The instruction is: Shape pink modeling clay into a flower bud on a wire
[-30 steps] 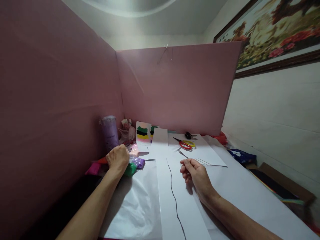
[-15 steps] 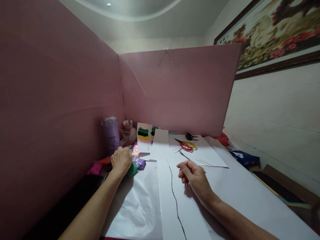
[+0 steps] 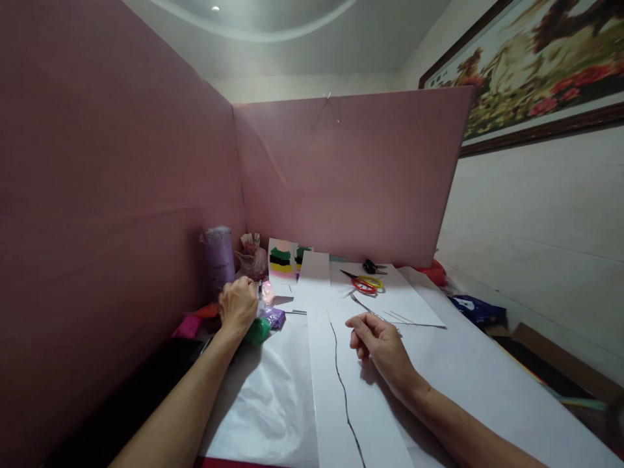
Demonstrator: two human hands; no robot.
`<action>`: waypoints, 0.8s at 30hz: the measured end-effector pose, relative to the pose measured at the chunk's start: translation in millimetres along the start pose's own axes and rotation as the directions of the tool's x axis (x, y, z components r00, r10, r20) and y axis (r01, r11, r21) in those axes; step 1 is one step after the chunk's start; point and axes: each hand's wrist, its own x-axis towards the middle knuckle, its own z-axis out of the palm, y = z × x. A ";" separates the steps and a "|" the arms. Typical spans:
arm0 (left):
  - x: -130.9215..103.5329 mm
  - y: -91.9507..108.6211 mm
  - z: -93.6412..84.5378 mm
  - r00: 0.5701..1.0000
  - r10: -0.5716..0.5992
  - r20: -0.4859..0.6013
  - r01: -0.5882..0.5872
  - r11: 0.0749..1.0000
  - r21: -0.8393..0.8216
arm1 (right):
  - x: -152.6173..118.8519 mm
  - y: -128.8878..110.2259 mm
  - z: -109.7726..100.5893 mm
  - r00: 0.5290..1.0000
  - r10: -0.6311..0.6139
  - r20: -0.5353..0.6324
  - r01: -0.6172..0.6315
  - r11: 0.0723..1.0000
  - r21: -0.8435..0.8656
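Note:
My left hand reaches in among small plastic-wrapped packs at the table's left. Its fingers are curled closed, and their tips are turned away, so what they hold is hidden. Right beside it lie a green pack, a purple pack and a pale pink pack. Over the long white paper, my right hand is loosely closed, thumb against forefinger, with nothing visible in it. A wavy black line runs down that paper, left of the right hand.
Red-and-yellow-handled scissors and a small black-handled tool lie at the back. A thin metal tool lies behind my right hand. A purple cylinder and a colour-striped card stand at the back left. Pink panels enclose the table.
My left hand has shifted slightly upward and away among the packs, its wrist turning a little. My right hand stays in almost the same place.

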 end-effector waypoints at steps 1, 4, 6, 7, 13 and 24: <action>-1.5 2.6 -0.4 0.999 0.035 0.000 -0.035 0.999 0.000 | -0.1 -0.2 0.1 1.000 0.003 0.000 -0.003 1.000 -0.004; -11.0 14.2 0.2 0.973 0.226 0.038 -0.226 0.974 -0.014 | -0.7 -0.5 0.5 1.000 0.014 0.004 -0.014 1.000 -0.009; -21.3 23.0 2.3 0.929 0.360 0.080 -0.359 0.933 -0.030 | -1.0 -0.5 0.7 1.000 0.014 0.010 -0.014 1.000 -0.002; -27.2 26.9 3.6 0.904 0.415 0.100 -0.413 0.910 -0.036 | -1.2 -0.5 0.7 1.000 0.015 0.014 -0.015 1.000 0.001; -53.0 37.2 10.3 0.836 0.524 0.164 -0.532 0.847 0.002 | -2.1 -0.4 0.2 0.999 0.021 0.026 -0.020 0.999 -0.027; -60.7 44.1 9.8 0.806 0.559 0.196 -0.571 0.821 0.005 | -2.6 3.9 1.5 0.997 0.065 0.035 -0.064 0.997 -0.033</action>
